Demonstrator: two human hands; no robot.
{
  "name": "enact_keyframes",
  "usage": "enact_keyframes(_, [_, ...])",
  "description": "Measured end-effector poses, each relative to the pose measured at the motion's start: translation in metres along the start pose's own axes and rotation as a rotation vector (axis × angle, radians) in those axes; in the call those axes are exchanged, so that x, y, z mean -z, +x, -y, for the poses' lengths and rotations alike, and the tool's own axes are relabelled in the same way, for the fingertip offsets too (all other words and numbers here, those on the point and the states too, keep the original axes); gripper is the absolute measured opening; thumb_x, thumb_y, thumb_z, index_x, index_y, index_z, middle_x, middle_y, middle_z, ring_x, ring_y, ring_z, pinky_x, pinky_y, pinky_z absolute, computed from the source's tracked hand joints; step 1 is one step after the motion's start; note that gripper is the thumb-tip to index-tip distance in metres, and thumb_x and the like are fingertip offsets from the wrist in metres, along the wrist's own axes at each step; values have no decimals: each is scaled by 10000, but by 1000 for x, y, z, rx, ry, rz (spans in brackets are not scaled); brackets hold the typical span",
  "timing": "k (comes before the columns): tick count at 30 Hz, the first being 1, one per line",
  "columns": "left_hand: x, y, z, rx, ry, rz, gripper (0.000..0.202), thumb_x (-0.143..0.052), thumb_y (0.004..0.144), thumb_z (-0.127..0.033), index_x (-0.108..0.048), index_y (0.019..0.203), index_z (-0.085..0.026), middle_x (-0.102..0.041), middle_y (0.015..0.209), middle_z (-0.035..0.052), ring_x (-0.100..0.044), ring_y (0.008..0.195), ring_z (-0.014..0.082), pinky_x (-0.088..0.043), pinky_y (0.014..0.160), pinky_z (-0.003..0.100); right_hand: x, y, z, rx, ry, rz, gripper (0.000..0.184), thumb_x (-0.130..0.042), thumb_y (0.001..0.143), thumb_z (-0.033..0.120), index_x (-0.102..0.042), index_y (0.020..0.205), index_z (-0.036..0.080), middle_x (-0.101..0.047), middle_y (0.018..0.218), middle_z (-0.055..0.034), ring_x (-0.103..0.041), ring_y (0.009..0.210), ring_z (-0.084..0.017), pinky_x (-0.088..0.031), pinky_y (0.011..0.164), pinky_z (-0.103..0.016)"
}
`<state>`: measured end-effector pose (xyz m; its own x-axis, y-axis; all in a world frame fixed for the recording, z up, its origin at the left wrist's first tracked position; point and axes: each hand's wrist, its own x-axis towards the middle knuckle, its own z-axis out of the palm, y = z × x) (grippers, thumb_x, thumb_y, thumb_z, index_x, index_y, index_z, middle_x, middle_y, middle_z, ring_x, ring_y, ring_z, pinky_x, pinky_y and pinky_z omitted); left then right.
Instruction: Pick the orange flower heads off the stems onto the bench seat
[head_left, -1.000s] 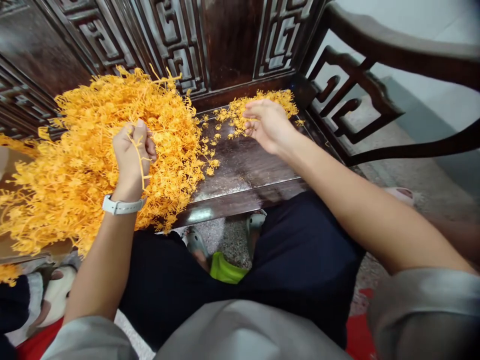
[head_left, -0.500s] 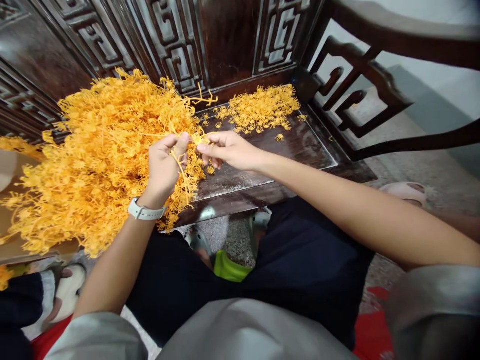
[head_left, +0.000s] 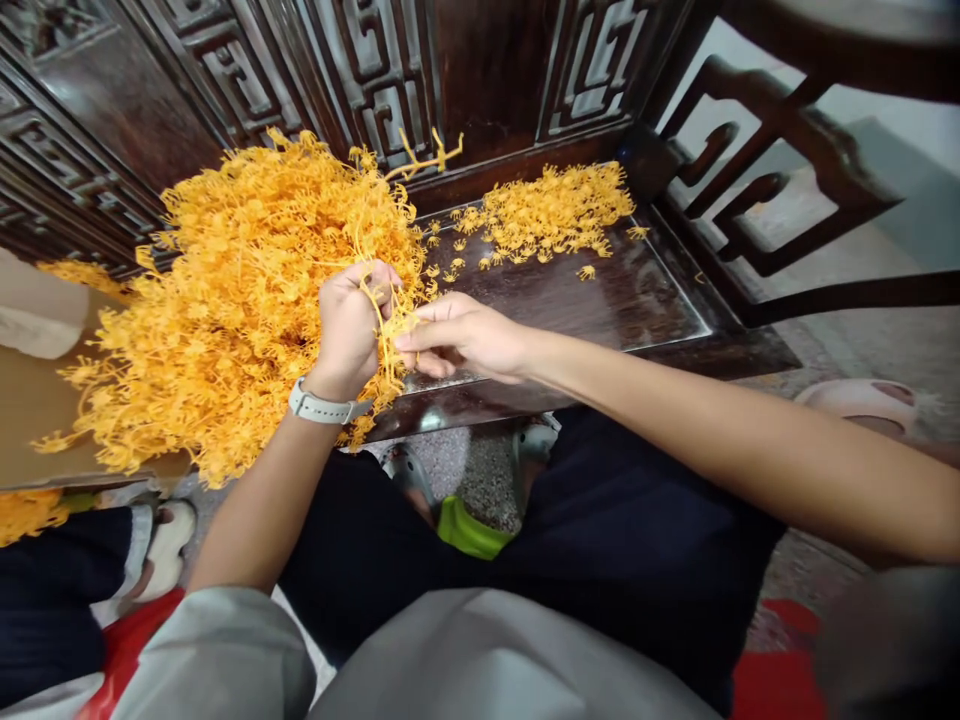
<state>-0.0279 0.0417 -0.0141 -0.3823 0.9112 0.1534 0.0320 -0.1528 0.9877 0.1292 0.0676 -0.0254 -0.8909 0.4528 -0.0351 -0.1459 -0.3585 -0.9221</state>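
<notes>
Dark carved counter, centre frame: right hand has come back from the small pile upper right to meet the left hand; both grips pinch one orange sprig beside the big heap.

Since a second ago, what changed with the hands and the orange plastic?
The right hand came back from the small pile to the left hand and now pinches the sprig it grips. The large pile and small pile stayed put.
</notes>
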Motion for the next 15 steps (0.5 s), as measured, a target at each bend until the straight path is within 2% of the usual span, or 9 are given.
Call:
enact_keyframes(4, [3, -6, -11, 65, -4, -28, 290, -618, 818, -27, -565, 580, -185, -544, 641, -5, -367, 500, 83, -312, 468, 250, -9, 6, -5, 31, 139, 25, 220, -655, 954, 225, -645, 753, 135, -518, 500, 51, -405, 452, -61, -320, 498, -224])
enact_keyframes(6, [11, -1, -11, 87, -9, 3, 265, -631, 853, -62, -588, 630, -199, -472, 594, -15, -344, 499, 92, -293, 461, 260, -15, 5, -11, 84, 83, 10, 228, -617, 971, 237, -630, 760, 151, -484, 496, 65, -381, 459, -69, -312, 511, -232])
enact_keyframes(7, [17, 5, -11, 110, -34, 4, 248, -627, 889, -91, -599, 672, -207, -434, 576, -23, -325, 496, 97, -271, 459, 269, -21, 2, -16, 110, 6, 47, 232, -594, 978, 235, -622, 761, 160, -486, 509, 64, -385, 472, -75, -312, 521, -234])
enact_keyframes(9, [32, 23, -11, 158, -121, -85, 247, -582, 989, -163, -573, 750, -222, -352, 557, -42, -271, 483, 105, -210, 465, 289, -39, -9, -31, 130, -172, 233, 221, -621, 943, 210, -609, 725, 174, -522, 546, 51, -431, 507, -86, -323, 543, -239])
enact_keyframes(10, [41, 33, -12, 204, -174, -186, 285, -539, 1043, -210, -522, 759, -231, -305, 550, -54, -232, 476, 108, -180, 475, 299, -49, -16, -39, 123, -275, 396, 217, -659, 911, 198, -604, 703, 177, -549, 571, 42, -462, 532, -95, -329, 554, -243])
enact_keyframes(11, [50, 43, -13, 180, -199, -332, 336, -519, 1072, -208, -447, 745, -234, -267, 549, -65, -205, 474, 104, -168, 483, 299, -60, -23, -47, 114, -346, 550, 229, -706, 868, 182, -591, 671, 178, -562, 583, 35, -485, 549, -103, -332, 563, -250])
enact_keyframes(12, [57, 52, -15, 117, -193, -416, 361, -446, 1111, -203, -390, 755, -226, -253, 567, -70, -178, 480, 99, -160, 491, 288, -68, -28, -52, 102, -440, 750, 244, -714, 876, 200, -581, 673, 181, -558, 597, 34, -490, 562, -110, -333, 569, -256])
enact_keyframes(13, [62, 57, -16, 89, -182, -435, 370, -399, 1142, -253, -403, 773, -222, -258, 578, -69, -174, 485, 101, -153, 495, 289, -72, -31, -55, 117, -534, 838, 259, -683, 924, 227, -570, 695, 183, -550, 621, 28, -479, 585, -117, -333, 589, -267])
enact_keyframes(15, [65, 58, -18, 72, -154, -373, 383, -436, 1153, -377, -473, 803, -227, -318, 585, -63, -207, 486, 102, -166, 489, 298, -68, -29, -51, 148, -644, 754, 289, -579, 1016, 223, -573, 732, 169, -560, 678, 21, -489, 637, -110, -349, 647, -266])
